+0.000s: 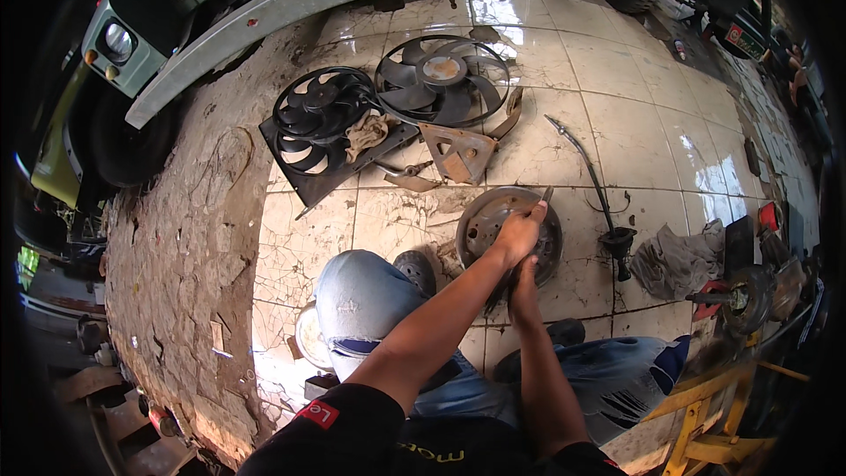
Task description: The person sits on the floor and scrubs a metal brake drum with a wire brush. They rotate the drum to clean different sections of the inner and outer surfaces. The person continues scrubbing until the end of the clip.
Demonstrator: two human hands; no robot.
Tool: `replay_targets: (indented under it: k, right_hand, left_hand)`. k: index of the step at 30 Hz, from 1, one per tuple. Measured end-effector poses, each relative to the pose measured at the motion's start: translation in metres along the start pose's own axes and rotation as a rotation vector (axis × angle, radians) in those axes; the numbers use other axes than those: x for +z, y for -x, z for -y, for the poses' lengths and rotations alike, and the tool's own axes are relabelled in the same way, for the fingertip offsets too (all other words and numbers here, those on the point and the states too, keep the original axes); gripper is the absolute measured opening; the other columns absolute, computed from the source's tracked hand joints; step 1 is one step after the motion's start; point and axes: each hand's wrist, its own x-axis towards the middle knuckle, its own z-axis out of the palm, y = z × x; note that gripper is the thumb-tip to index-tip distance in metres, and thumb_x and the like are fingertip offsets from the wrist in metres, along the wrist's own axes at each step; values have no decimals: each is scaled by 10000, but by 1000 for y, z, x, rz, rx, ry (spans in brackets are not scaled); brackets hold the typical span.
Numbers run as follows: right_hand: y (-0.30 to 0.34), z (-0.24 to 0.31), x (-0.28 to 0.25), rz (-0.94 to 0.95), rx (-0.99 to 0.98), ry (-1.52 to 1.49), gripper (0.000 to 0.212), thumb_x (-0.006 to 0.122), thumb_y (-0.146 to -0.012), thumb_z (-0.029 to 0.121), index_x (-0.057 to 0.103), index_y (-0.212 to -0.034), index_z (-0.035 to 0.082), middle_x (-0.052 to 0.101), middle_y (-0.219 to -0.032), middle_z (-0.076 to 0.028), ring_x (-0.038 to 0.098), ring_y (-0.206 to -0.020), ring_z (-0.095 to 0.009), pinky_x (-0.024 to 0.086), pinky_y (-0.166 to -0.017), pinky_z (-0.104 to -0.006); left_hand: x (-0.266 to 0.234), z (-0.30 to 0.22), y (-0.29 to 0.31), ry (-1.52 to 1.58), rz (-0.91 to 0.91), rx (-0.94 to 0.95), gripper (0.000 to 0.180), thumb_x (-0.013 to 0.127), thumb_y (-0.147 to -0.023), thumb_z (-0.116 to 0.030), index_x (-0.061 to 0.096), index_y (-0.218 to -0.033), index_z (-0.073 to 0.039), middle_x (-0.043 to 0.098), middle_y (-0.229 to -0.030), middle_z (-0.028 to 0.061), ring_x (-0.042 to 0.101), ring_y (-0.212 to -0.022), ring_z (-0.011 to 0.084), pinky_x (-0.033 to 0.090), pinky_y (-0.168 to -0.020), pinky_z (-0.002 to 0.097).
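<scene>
A round, worn metal brake plate (473, 227) with a raised rim and holes lies on the tiles between my feet. Above it, my left hand (518, 234) is closed, and a thin metal tool (548, 195) sticks out past its thumb; the rest of the tool is hidden. My right hand (525, 280) is at the near side of the plate, just below the left. Its fingers are mostly hidden, so I cannot make out what they grip. Something dark and narrow (496, 297) shows beside that hand, its kind unclear.
Two black radiator fans (441, 70) (322, 101) lie beyond the plate, with a rusty triangular bracket (458, 154). To the right are a long lever (589, 163) and a grey rag (674, 260). A yellow metal frame (705, 423) stands at lower right; a vehicle bumper (352, 0) spans the back.
</scene>
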Motion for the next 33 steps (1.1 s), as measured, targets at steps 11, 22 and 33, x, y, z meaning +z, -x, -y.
replay_targets:
  k: [11,22,33]
  right_hand:
    - [5,-6,-5,21,-5,-29,737,163,-1029,567,252,-1493,2,312,-1524,-146,289,-1410,-251,197,-1165,-361]
    - [-15,2,-13,-95,-90,40,508,349,-1061,276,347,-1455,-44,438,-1436,-167,444,-1294,-228,358,-1047,-314]
    - [22,10,-20,-118,-117,733,393,462,-982,104,503,-1339,-54,656,-1164,-230,622,-1121,-297,456,-954,-340]
  left_hand:
    - [1,-10,-2,67,98,-207,570,450,-980,-463,570,-1310,-15,571,-1311,252,514,-1262,368,381,-1042,359]
    - [4,2,2,163,76,-197,550,486,-988,-431,581,-1283,23,611,-1237,225,561,-1161,263,417,-982,342]
    - [5,-9,-3,186,14,-178,498,517,-975,-417,642,-1169,24,655,-1151,180,582,-1074,251,412,-963,343]
